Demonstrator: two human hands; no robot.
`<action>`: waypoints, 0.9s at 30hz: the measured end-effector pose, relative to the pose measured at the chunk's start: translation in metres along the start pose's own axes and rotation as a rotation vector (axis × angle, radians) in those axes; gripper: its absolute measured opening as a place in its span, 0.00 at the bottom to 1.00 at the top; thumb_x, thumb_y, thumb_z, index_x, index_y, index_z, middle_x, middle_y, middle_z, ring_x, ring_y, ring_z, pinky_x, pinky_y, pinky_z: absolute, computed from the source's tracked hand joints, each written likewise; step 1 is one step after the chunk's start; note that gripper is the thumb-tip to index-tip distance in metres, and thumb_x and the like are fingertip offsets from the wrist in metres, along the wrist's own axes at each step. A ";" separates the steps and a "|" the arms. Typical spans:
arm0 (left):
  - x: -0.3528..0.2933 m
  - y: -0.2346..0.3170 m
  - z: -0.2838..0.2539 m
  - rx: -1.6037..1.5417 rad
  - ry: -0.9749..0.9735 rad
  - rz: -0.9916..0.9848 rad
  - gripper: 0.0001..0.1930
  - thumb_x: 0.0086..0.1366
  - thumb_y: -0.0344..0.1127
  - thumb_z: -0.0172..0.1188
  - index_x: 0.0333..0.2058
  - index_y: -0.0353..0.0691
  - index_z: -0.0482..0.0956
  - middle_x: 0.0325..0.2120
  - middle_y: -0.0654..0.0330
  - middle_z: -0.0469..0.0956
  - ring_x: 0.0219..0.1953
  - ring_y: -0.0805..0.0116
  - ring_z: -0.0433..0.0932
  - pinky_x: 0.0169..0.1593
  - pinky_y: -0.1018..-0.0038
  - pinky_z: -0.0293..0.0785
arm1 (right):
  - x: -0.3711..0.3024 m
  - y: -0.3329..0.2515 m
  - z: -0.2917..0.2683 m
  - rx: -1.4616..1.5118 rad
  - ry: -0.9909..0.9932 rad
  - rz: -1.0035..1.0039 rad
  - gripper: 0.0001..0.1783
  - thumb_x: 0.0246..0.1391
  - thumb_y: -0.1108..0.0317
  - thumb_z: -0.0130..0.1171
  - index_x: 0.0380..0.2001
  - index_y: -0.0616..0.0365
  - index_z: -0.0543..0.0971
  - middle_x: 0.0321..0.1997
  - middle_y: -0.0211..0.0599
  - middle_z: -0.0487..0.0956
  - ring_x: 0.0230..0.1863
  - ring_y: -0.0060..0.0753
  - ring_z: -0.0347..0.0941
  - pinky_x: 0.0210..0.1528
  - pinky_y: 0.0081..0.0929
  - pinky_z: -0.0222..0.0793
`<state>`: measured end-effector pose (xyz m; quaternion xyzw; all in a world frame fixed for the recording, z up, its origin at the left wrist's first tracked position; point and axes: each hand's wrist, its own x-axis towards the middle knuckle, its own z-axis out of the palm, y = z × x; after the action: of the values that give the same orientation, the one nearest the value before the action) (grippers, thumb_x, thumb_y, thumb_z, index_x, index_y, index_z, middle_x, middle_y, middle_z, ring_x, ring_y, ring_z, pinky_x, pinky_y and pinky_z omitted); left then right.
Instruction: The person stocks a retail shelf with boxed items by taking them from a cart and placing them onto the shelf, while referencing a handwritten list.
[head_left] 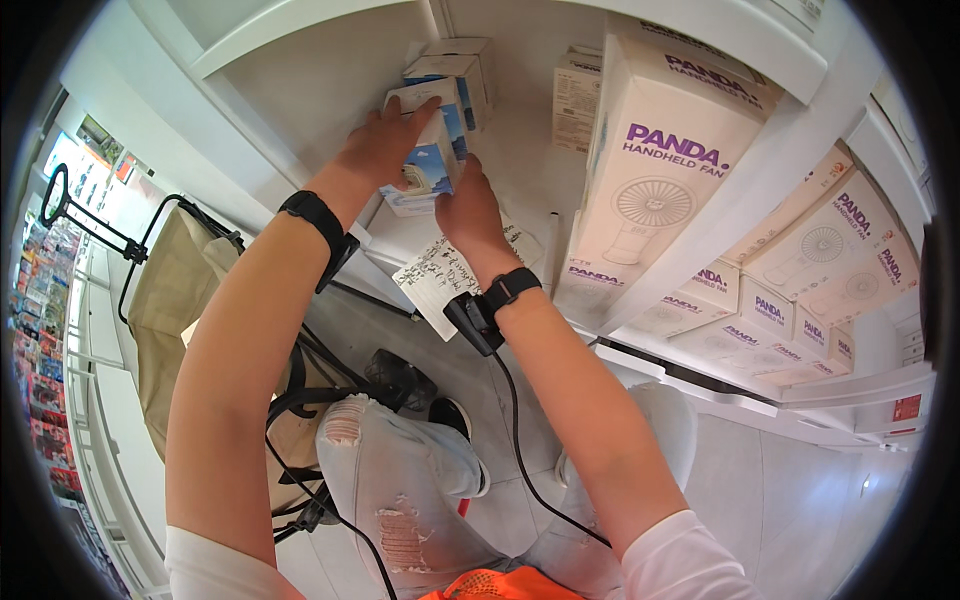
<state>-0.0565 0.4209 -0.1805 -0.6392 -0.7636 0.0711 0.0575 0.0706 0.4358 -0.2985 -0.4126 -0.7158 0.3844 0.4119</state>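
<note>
A small blue-and-white box (425, 175) stands at the front of a white shelf, first in a row of similar boxes (462, 70) reaching back into the compartment. My left hand (385, 145) grips it from the left, fingers over its top and thumb down the front. From the other side my right hand (470, 212) holds the box's right edge; some of its fingers are hidden. Beneath my right hand, a sheet of paper with handwriting (432, 285) juts past the shelf's front edge. A thin dark-tipped pen (552, 228) lies to the right of it.
Tall pale handheld-fan boxes (660, 160) fill the right of the shelf, with a smaller carton (577, 100) behind. More fan boxes (770, 320) sit past a white upright. A beige folding cart (185, 300) stands at left. A black cable (518, 420) hangs from my right wrist.
</note>
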 end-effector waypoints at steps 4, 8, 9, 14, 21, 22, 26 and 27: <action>0.012 -0.028 0.022 0.050 0.089 0.069 0.66 0.37 0.27 0.82 0.73 0.66 0.51 0.72 0.54 0.59 0.68 0.45 0.66 0.60 0.47 0.75 | 0.014 0.019 0.006 0.059 -0.034 0.009 0.41 0.53 0.76 0.56 0.70 0.70 0.56 0.61 0.71 0.73 0.62 0.66 0.72 0.64 0.44 0.69; 0.013 -0.036 0.028 0.266 0.263 0.082 0.62 0.42 0.28 0.79 0.73 0.68 0.53 0.70 0.61 0.64 0.65 0.50 0.70 0.57 0.56 0.79 | 0.023 0.025 0.013 0.179 -0.068 -0.062 0.43 0.53 0.80 0.52 0.72 0.71 0.52 0.69 0.72 0.64 0.71 0.64 0.61 0.72 0.39 0.59; 0.011 -0.039 0.028 0.321 0.309 0.101 0.60 0.44 0.27 0.78 0.73 0.69 0.53 0.70 0.62 0.65 0.65 0.51 0.71 0.57 0.60 0.80 | 0.025 0.022 0.015 0.247 -0.123 -0.042 0.43 0.52 0.82 0.50 0.72 0.73 0.51 0.73 0.72 0.59 0.75 0.64 0.55 0.75 0.39 0.54; 0.004 -0.031 0.032 0.170 0.289 0.079 0.59 0.43 0.26 0.77 0.72 0.68 0.56 0.70 0.64 0.65 0.65 0.48 0.70 0.58 0.58 0.80 | 0.035 0.025 0.017 0.240 -0.247 0.035 0.42 0.53 0.82 0.47 0.73 0.73 0.51 0.72 0.72 0.60 0.76 0.61 0.54 0.76 0.37 0.52; 0.001 -0.044 0.038 0.160 0.371 0.122 0.52 0.51 0.20 0.68 0.73 0.58 0.56 0.70 0.56 0.63 0.66 0.44 0.68 0.66 0.55 0.71 | 0.028 0.037 0.040 0.275 -0.260 -0.133 0.38 0.52 0.83 0.43 0.70 0.69 0.61 0.69 0.68 0.67 0.74 0.61 0.59 0.75 0.38 0.54; -0.004 -0.046 0.036 0.168 0.372 0.105 0.52 0.51 0.20 0.68 0.73 0.58 0.56 0.70 0.56 0.63 0.66 0.44 0.68 0.66 0.55 0.71 | 0.026 0.036 0.043 0.282 -0.273 -0.144 0.38 0.52 0.83 0.43 0.70 0.69 0.61 0.69 0.68 0.67 0.74 0.61 0.59 0.75 0.38 0.54; -0.070 -0.043 -0.018 0.072 0.172 0.280 0.40 0.56 0.31 0.68 0.68 0.43 0.63 0.68 0.52 0.67 0.65 0.47 0.71 0.67 0.57 0.68 | 0.008 0.015 0.035 0.369 -0.330 0.082 0.25 0.51 0.79 0.51 0.55 0.65 0.76 0.56 0.57 0.80 0.59 0.55 0.76 0.64 0.37 0.68; -0.096 -0.039 -0.045 -0.105 0.028 0.408 0.37 0.58 0.36 0.68 0.66 0.39 0.67 0.66 0.51 0.70 0.64 0.49 0.72 0.66 0.58 0.69 | 0.002 0.005 0.021 0.351 -0.302 0.052 0.21 0.52 0.76 0.53 0.52 0.64 0.76 0.52 0.51 0.81 0.55 0.48 0.78 0.59 0.35 0.71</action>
<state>-0.0695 0.3207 -0.1286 -0.7837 -0.6200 0.0323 0.0192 0.0520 0.4347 -0.3103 -0.2909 -0.6806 0.5707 0.3555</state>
